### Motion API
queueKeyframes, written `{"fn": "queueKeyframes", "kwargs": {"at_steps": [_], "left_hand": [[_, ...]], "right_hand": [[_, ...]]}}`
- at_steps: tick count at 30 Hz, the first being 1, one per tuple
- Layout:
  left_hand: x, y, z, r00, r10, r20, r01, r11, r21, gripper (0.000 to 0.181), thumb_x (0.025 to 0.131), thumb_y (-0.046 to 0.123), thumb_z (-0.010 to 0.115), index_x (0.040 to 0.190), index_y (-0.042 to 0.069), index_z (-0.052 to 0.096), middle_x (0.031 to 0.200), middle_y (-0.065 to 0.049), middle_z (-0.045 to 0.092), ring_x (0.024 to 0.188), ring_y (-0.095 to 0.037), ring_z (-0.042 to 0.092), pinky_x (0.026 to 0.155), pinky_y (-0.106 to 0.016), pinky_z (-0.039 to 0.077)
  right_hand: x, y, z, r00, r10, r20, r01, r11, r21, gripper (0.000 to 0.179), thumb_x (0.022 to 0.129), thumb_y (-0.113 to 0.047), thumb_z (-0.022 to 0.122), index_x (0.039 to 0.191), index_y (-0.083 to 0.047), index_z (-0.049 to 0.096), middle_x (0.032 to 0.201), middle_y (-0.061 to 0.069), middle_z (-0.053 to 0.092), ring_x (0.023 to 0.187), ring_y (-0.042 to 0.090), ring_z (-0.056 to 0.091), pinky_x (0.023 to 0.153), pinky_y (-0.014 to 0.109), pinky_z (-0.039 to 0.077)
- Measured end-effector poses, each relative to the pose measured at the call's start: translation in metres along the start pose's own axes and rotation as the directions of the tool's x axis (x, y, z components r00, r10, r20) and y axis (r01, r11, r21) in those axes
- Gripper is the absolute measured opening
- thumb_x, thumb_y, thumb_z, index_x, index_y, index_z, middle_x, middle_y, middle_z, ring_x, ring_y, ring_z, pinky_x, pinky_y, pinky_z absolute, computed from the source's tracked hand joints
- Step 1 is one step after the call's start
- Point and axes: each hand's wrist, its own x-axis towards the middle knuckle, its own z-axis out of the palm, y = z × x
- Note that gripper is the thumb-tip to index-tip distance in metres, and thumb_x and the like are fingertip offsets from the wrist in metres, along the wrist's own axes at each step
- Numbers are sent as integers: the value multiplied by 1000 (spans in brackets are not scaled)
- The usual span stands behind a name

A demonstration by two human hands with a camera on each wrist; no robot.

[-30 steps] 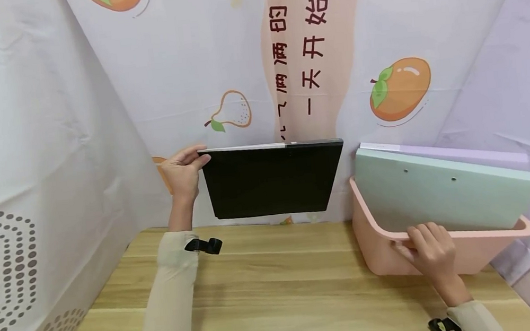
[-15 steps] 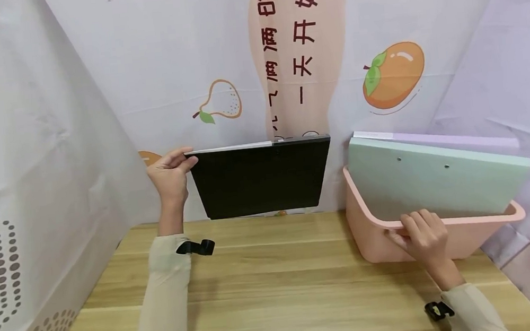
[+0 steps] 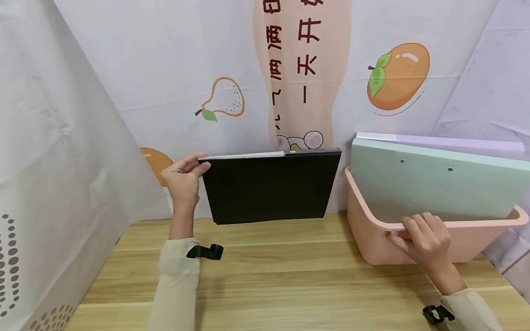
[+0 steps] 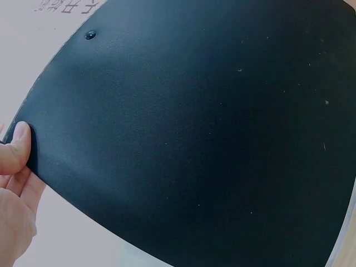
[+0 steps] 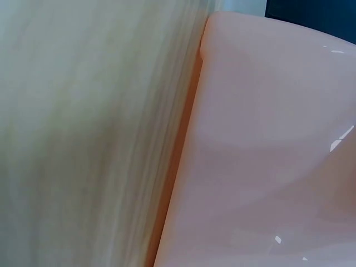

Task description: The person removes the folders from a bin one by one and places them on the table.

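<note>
In the head view, my left hand (image 3: 183,186) pinches the upper left corner of a black file folder (image 3: 274,188), thumb on the near face. The folder hangs upright above the back of the table. A rivet shows on its black cover (image 4: 194,128) in the left wrist view. On the right, my right hand (image 3: 426,240) grips the front rim of a pink plastic bin (image 3: 373,245), with fingers over the edge and thumb outside. A mint green file folder (image 3: 430,187) and a lilac one (image 3: 464,145) behind it lean in the bin, tops sticking out.
A wood-grain table (image 3: 277,292) lies beneath. Behind it hangs a white printed curtain (image 3: 164,63) with fruit pictures and lettering. More pale sheeting (image 3: 17,130) bounds the left side, and marbled sheeting the right.
My left hand has brought the black folder slightly lower and a little to the right, nearer the bin. My right hand stays on the bin's rim. The head view has shifted a bit.
</note>
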Motion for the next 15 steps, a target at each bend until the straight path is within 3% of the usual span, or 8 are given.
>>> {"fn": "queueKeyframes", "kwargs": {"at_steps": [7,11,15], "left_hand": [[-7,-6,3,1000,20,18,-20,1000,8,17,75,-23,76,92,-22,71,71,17,73,60,2,64,65,-16,58],[-9,-8,5,1000,11,24,-11,1000,9,17,75,-23,76,91,-22,72,69,16,73,53,2,55,57,-11,51],[-10,-7,5,1000,4,28,-5,1000,31,16,75,-22,77,90,-20,73,69,18,72,55,3,55,56,-11,49]], "right_hand": [[-1,-1,0,1000,12,7,-12,1000,5,53,94,-35,63,60,3,48,52,15,42,45,32,33,42,43,20],[-3,0,-1,1000,24,10,-24,999,20,50,89,-33,61,58,2,46,51,14,41,44,31,32,42,40,19],[-4,2,-1,999,34,21,-35,999,34,49,88,-34,61,58,2,47,51,13,42,44,30,31,42,39,19]]}}
